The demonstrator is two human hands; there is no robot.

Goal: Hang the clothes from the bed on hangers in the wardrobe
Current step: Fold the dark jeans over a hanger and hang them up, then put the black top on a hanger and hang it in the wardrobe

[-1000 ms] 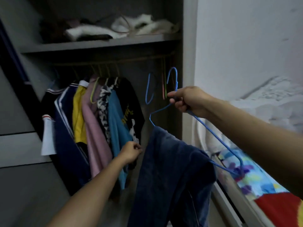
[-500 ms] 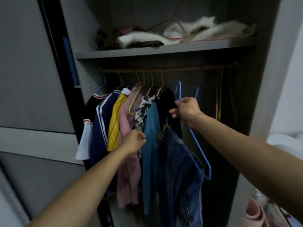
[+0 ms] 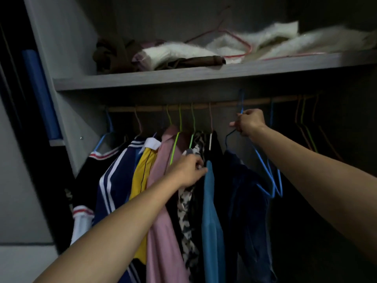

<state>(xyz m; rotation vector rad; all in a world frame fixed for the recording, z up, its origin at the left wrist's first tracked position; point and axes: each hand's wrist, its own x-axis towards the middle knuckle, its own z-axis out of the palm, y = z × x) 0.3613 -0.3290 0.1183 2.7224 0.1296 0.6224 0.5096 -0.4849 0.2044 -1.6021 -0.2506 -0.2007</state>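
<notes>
Head view showed the job well along: hung clothes [image 3: 161, 180] already filled the left part of the rail [image 3: 204, 106]. The right hand [image 3: 247, 122], fingers closed round the neck of a blue hanger [image 3: 242, 105] carrying dark jeans [image 3: 251, 211], had the hook at the rail, though blur hid whether it was seated. The left hand [image 3: 188, 170], fingers curled and seemingly pinching a light blue top [image 3: 211, 211], held that row off the gap; empty hangers [image 3: 306, 127] hung further right under the shelf [image 3: 183, 75], and with the bed unseen, what remained could not be judged.
</notes>
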